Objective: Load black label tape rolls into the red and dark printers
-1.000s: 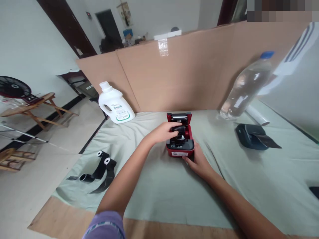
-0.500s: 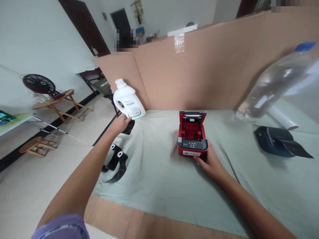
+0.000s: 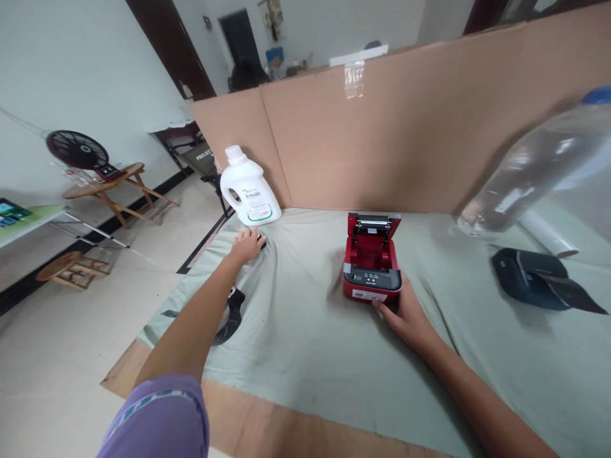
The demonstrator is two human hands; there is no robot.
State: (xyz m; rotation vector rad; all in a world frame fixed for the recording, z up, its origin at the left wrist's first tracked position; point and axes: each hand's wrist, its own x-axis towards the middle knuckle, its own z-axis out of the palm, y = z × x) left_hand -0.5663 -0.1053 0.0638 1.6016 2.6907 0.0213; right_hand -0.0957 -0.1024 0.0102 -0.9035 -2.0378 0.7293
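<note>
A small red and black label printer (image 3: 370, 294) stands on the pale green cloth with its lid raised and its red bay exposed. My right hand (image 3: 405, 312) grips its front right corner, thumb along the front and fingers at the side. On the left, my left hand (image 3: 247, 244) is closed over a small black roll (image 3: 262, 242), mostly hidden under the fingers, just in front of a white jug (image 3: 251, 191). Another black roll (image 3: 233, 312) with a white core and a loose tail lies partly behind my left forearm.
A cardboard sheet (image 3: 363, 146) stands behind the cloth. To the right are a large clear bottle (image 3: 525, 172) with a blue cap, a dark blue device (image 3: 529, 280) with a black strip, and a white tube (image 3: 548, 232). Wooden stools and a fan (image 3: 79, 152) stand off left.
My left hand has moved slightly right, over the small black roll, and my left forearm now covers more of the other rolls. My right hand keeps its hold on the printer.
</note>
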